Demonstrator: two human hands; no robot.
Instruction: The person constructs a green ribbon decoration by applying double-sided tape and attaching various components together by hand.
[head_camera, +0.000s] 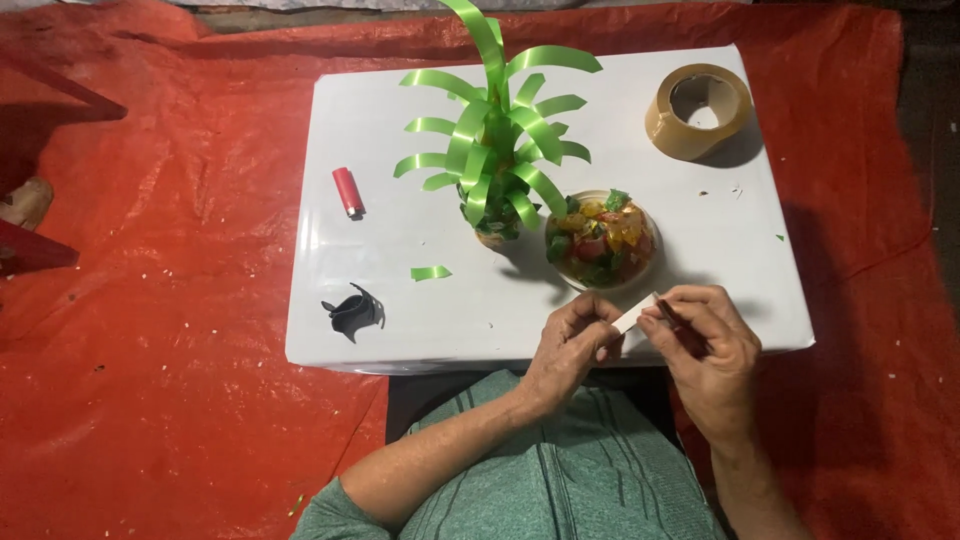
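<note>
A red plastic sheet covers the floor all around, creased and dotted with small white specks. On it stands a low white tabletop, a plain rectangle with no print.

Near the tabletop's front left edge lies a curled scrap of black plastic, and just behind it a short green strip. Further back rests a small red lighter. In the middle rises a palm-like tree of green ribbon loops, its base touching the tabletop. Just beside it on the right sits a round clear bowl packed with bits in red, yellow and green. At the back right corner lies a roll of brown tape, well apart from everything else.

At the front edge, the left hand pinches one end of a small white strip, fingers closed on it. The right hand is closed around a thin dark tool, its tip touching the strip's other end. The strip sits between both hands, just in front of the bowl.
</note>
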